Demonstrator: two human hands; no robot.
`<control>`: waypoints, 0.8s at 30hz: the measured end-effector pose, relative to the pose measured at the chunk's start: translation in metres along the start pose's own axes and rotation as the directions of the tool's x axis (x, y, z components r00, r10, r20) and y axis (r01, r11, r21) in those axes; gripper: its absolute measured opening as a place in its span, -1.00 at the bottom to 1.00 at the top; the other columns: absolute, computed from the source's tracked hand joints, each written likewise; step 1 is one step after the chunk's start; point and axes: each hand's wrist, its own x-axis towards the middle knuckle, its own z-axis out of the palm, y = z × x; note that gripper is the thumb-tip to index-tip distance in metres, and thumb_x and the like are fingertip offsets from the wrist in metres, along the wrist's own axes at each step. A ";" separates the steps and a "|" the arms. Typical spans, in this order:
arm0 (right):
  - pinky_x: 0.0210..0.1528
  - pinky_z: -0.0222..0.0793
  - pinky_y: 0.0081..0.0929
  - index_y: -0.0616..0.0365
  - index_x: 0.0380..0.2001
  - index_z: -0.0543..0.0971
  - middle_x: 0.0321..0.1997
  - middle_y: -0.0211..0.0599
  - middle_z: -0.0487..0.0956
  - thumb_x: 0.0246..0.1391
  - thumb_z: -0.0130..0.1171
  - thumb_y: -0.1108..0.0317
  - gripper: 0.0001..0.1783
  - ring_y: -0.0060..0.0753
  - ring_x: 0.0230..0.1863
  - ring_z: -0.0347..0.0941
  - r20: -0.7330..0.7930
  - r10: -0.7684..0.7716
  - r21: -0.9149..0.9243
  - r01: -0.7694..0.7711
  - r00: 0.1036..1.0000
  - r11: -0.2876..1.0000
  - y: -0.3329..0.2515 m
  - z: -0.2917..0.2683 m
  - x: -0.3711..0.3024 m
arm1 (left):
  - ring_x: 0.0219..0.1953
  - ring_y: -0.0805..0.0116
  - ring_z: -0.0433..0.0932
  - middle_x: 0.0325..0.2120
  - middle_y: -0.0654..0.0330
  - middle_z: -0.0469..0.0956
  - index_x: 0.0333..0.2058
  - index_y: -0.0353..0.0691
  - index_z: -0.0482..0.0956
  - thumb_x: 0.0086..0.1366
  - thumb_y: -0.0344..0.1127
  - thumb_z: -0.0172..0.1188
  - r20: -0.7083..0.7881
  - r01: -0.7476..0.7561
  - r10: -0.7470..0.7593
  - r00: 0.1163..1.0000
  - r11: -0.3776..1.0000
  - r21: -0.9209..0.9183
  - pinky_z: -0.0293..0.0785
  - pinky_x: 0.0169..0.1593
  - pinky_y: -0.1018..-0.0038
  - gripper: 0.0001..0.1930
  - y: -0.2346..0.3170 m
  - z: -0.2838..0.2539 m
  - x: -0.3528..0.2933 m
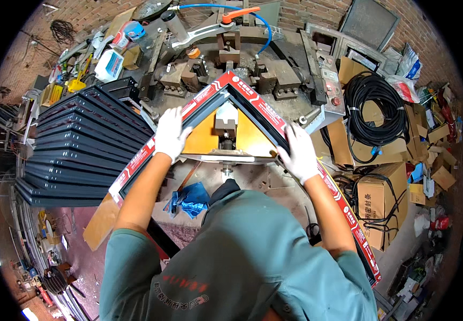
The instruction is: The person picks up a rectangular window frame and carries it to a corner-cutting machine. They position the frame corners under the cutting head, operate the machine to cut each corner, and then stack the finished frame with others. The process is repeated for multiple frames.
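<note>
A dark metal frame (258, 105) with red printed film along its outer face lies across a machine, its corner pointing away from me. My left hand (170, 134), in a white glove, grips the left bar, thumb toward the inside of the corner. On the right bar, my gloved right hand (298, 152) has its fingers curled over the edge. Between the two bars sit a yellow plate (201, 138) and a metal block (225, 127). Beyond the corner stand the machine's heavy steel blocks (287, 80). My arms and body hide parts of the frame's near side.
Several dark frames (76, 150) are stacked at the left. A lever with an orange handle (240, 15) and a blue hose (268, 35) are at the far side. Right of the machine are a coil of black cable (376, 109) and a cardboard box (373, 206). Blue plastic (191, 200) lies below.
</note>
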 end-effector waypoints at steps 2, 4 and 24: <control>0.34 0.31 -0.02 0.37 0.28 0.35 0.18 0.22 0.50 0.18 0.29 0.08 -0.24 0.18 0.27 0.42 0.098 0.138 -0.017 -0.137 0.986 0.990 -0.014 0.029 0.053 | 0.14 -0.05 0.45 0.03 -0.09 0.49 0.34 -0.41 0.27 0.29 -0.10 0.32 0.060 0.020 -0.015 0.998 0.995 -0.096 0.40 0.24 0.17 -0.23 0.013 0.011 0.032; 0.18 0.47 -0.07 0.35 0.22 0.37 0.01 0.15 0.59 0.21 0.27 0.04 -0.30 0.16 0.09 0.57 0.234 0.320 -0.051 -0.317 0.918 0.947 -0.031 0.041 0.106 | 0.00 -0.09 0.57 -0.08 -0.09 0.55 0.21 -0.39 0.36 0.35 -0.07 0.28 0.133 0.133 -0.113 0.985 0.980 -0.150 0.52 0.09 0.14 -0.37 0.023 0.022 0.063; -0.09 0.55 -0.04 0.12 -0.10 0.55 -0.26 0.05 0.69 0.11 0.29 -0.31 -0.33 0.16 -0.16 0.65 0.453 0.416 -0.091 -0.423 0.789 0.902 -0.029 0.089 0.214 | -0.11 -0.09 0.70 -0.18 -0.13 0.70 -0.09 -0.25 0.54 0.34 0.27 0.22 0.580 0.428 -0.239 0.779 0.879 -0.212 0.61 -0.02 0.15 -0.39 0.035 0.038 0.167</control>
